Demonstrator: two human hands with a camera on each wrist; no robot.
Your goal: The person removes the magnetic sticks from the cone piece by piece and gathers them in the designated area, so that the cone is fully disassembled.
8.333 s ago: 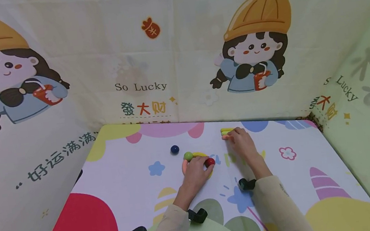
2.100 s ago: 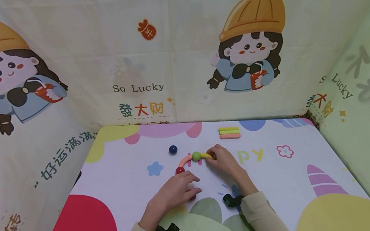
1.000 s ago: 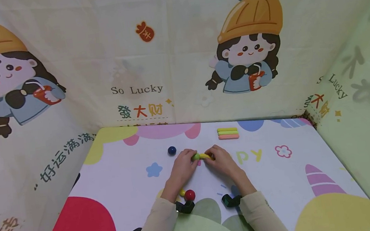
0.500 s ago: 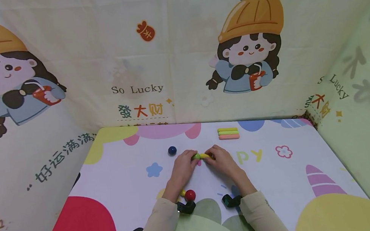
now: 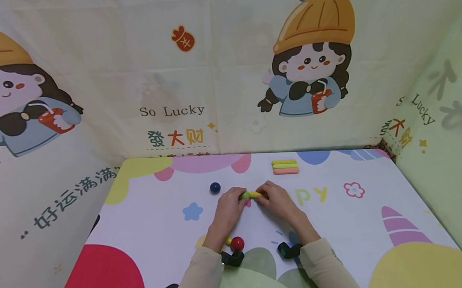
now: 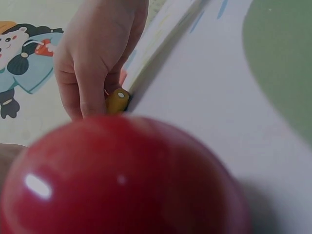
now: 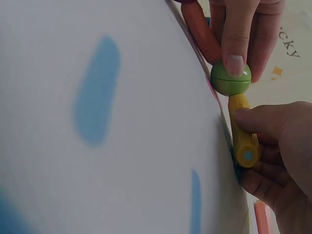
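Observation:
My left hand (image 5: 226, 207) pinches a green ball (image 7: 229, 83), with the thumb on top in the right wrist view. Against that ball sits one end of a yellow curved rod (image 7: 246, 146); my right hand (image 5: 279, 201) grips it between thumb and fingers. A pink curved rod (image 7: 201, 31) runs from the ball's other side, mostly behind my left hand in the head view. Beside my left wrist lie a red ball (image 5: 237, 243) and part of a second yellow rod (image 5: 228, 241). The red ball fills the lower left wrist view.
A dark blue ball (image 5: 215, 187) lies left of and behind my left hand. Farther back, a yellow, a lime and a pink stick (image 5: 285, 166) lie side by side. A patterned cloth wall (image 5: 238, 129) rises along the table's back edge.
From the back sticks, my right hand came to the yellow rod. My left hand went from near the red balls to the green ball. The ring opened into an arc. Both have since stayed still.

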